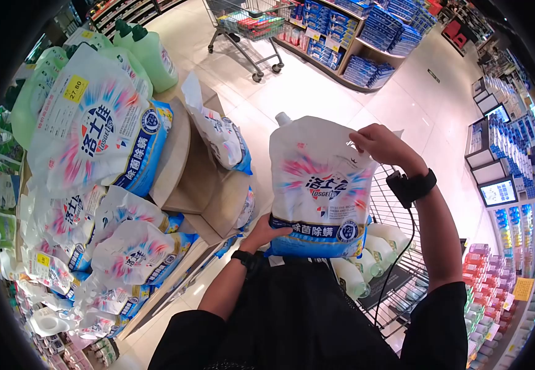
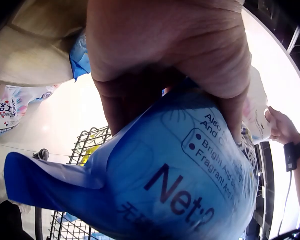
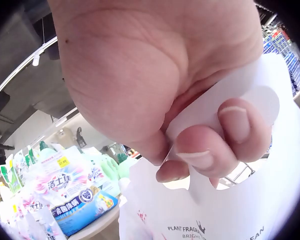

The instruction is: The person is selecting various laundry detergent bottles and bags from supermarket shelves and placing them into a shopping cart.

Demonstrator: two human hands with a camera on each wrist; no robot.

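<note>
A large white and blue detergent pouch (image 1: 320,179) with a spout at its top left corner is held upright in front of the body. My right hand (image 1: 388,147) grips it at the top right; in the right wrist view, curled fingers (image 3: 205,150) pass through the cut-out handle. Down at the lower left corner, my left hand (image 1: 266,234) holds the blue base, thumb across the front. From the left wrist view, the hand (image 2: 165,50) clasps the pouch's blue underside (image 2: 190,175), where printed text shows.
At left, a tiered wooden display (image 1: 181,163) carries similar pouches (image 1: 107,123) and green bottles (image 1: 156,61). A wire shopping cart (image 1: 397,290) with several pale bottles (image 1: 378,246) stands close at right. Another cart (image 1: 249,24) and shelves of blue packs (image 1: 366,43) are farther ahead.
</note>
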